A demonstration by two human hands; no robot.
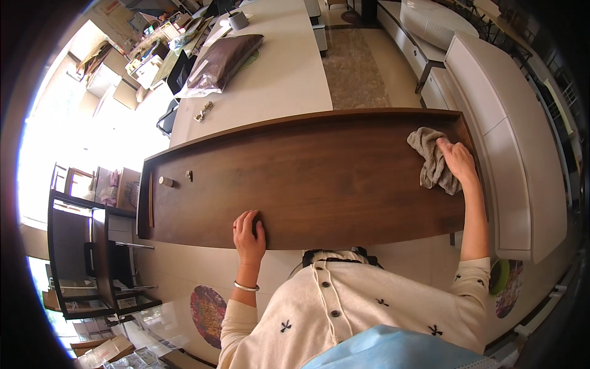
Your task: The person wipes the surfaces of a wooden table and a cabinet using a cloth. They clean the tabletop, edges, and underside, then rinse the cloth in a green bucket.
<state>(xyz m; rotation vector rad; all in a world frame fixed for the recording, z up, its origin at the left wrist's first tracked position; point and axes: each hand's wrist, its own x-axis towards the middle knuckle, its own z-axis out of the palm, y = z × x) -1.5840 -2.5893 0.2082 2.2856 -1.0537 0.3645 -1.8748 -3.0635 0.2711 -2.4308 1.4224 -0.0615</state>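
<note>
A long dark-brown wooden desk top (322, 184) with a raised rim at its back and sides lies before me. My right hand (457, 159) is pressed on a crumpled grey-brown cloth (433, 161) near the right end, some of the cloth bunched under the fingers. My left hand (249, 233) rests on the front edge, left of the middle, its fingers slightly bent and holding nothing. On the left part of the top are a small whitish cylinder (166, 181), a small metal piece (189, 175) and thin brown sticks (150, 199) along the left rim.
Behind stands a white table (286, 69) with a plastic-wrapped brown cushion (226, 62), a small metallic object (203, 111) and a grey cup (238, 20). A white cabinet (507, 184) stands close at the right. A dark-framed shelf unit (106, 263) is at the left.
</note>
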